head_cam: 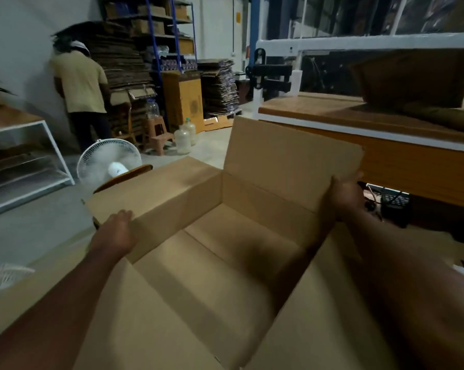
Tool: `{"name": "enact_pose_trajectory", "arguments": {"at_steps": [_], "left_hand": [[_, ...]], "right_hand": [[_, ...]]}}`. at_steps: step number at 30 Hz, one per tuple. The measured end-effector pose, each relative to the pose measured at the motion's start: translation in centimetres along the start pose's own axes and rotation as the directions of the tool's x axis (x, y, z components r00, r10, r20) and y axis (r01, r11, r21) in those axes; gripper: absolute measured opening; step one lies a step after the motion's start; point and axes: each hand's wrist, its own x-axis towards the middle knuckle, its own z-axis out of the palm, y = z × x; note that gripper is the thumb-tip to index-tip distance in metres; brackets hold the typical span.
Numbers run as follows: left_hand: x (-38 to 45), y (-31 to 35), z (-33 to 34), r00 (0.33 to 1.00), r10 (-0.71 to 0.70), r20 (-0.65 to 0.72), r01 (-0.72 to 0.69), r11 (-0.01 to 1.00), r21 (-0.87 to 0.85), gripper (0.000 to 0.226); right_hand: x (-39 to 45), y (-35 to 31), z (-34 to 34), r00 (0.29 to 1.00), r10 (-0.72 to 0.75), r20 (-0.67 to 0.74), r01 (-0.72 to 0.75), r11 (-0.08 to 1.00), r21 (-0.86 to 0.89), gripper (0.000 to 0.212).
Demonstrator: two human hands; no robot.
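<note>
Open cardboard box point(225, 276) held at two sides, filling the lower middle of the frame.

The box is the biggest thing here: it looks already set up, its floor panels meeting in a seam and nothing inside, so shaping it appears done, while filling it and closing the top are judged still to come. Behind it at the right of the frame runs a wooden tabletop point(319, 108). The upright flap point(292, 161) stands at the far side, centre right; the left flap point(158, 188) leans outward at centre left. The right hand point(345, 196) curls round the upright flap's right edge, gripping it. The left hand point(116, 231) lies flat, fingers fairly straight, against the left flap's near end. A white fan point(109, 161) sits beyond, left of centre.
</note>
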Motion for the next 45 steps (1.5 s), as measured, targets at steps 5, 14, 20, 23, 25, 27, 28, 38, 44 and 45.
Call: {"name": "enact_pose_trajectory", "arguments": {"at_steps": [5,14,20,23,25,27,28,38,44,45], "left_hand": [[-0.2,-0.9,0.4,1.000,-0.006,-0.003,0.006,1.000,0.003,0.063],[-0.2,-3.4,1.1,0.996,-0.031,-0.078,0.028,0.999,-0.039,0.061],[-2.6,-4.3,0.5,0.993,-0.042,-0.112,0.026,0.990,-0.141,0.062],[-3.8,-5.7,0.7,0.991,-0.056,-0.124,0.036,0.986,-0.160,0.063],[-4.1,-6.0,0.5,0.989,-0.061,-0.135,0.039,0.986,-0.161,0.061],[-4.1,-5.8,0.4,0.984,-0.079,-0.157,0.055,0.986,-0.154,0.056],[-4.1,-5.5,0.3,0.980,-0.105,-0.171,0.076,0.983,-0.166,0.053],[-2.7,-2.4,-0.8,0.945,-0.300,-0.134,0.236,0.903,-0.358,0.041],[-7.9,-1.0,1.5,0.929,0.290,-0.231,-0.352,0.887,-0.300,0.044],[-8.5,-0.9,1.9,0.901,0.350,-0.258,-0.415,0.869,-0.270,0.041]], "right_hand": [[-0.4,1.3,0.6,0.989,-0.056,0.135,0.098,0.942,-0.322,0.102],[-1.0,5.4,1.5,0.945,-0.181,0.272,0.321,0.662,-0.678,0.141],[-1.2,3.6,2.3,0.918,-0.222,0.328,0.396,0.506,-0.766,0.143],[-1.5,2.1,2.4,0.900,-0.268,0.343,0.429,0.414,-0.803,0.125],[-1.5,1.5,2.6,0.881,-0.310,0.356,0.463,0.420,-0.781,0.100],[-1.1,1.0,2.4,0.868,-0.274,0.414,0.497,0.479,-0.724,0.067],[-0.9,0.9,2.2,0.865,-0.230,0.447,0.497,0.519,-0.695,0.057],[0.7,2.4,3.0,0.899,-0.106,0.425,0.401,0.589,-0.702,0.051],[1.6,2.4,4.3,0.953,-0.061,0.295,0.230,0.780,-0.582,0.053],[1.7,2.4,4.5,0.952,-0.078,0.295,0.231,0.816,-0.530,0.048]]}}
